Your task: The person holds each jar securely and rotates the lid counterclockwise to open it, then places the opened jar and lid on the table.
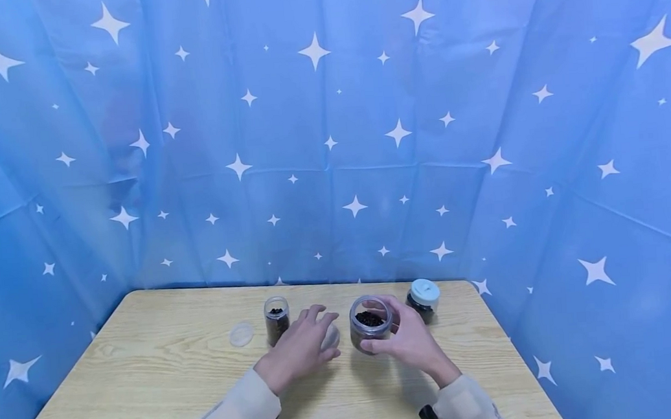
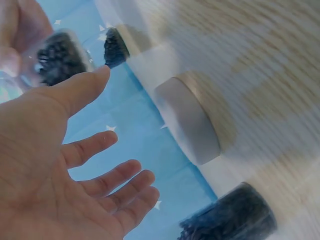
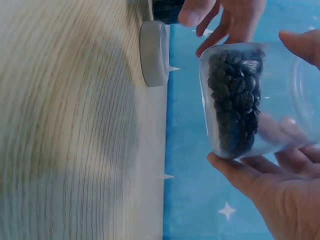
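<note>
My right hand [image 1: 410, 342] holds a clear, lidless jar [image 1: 369, 321] partly filled with small dark beans or seeds, thumb on one side and fingers on the other. In the right wrist view the jar [image 3: 235, 100] is raised off the table. My left hand [image 1: 301, 343] hovers with spread, loosely bent fingers and holds nothing. Partly hidden behind it in the head view, a round white lid [image 2: 187, 120] lies on the table. Left of that hand stands a narrower clear jar [image 1: 276, 324], lidless, with dark contents.
A flat translucent lid [image 1: 241, 334] lies on the wooden table [image 1: 148, 365] at the left. At the back right stands a jar with a pale blue lid [image 1: 424, 292] and dark contents. A blue star-patterned curtain [image 1: 283, 135] hangs around the table's back and sides.
</note>
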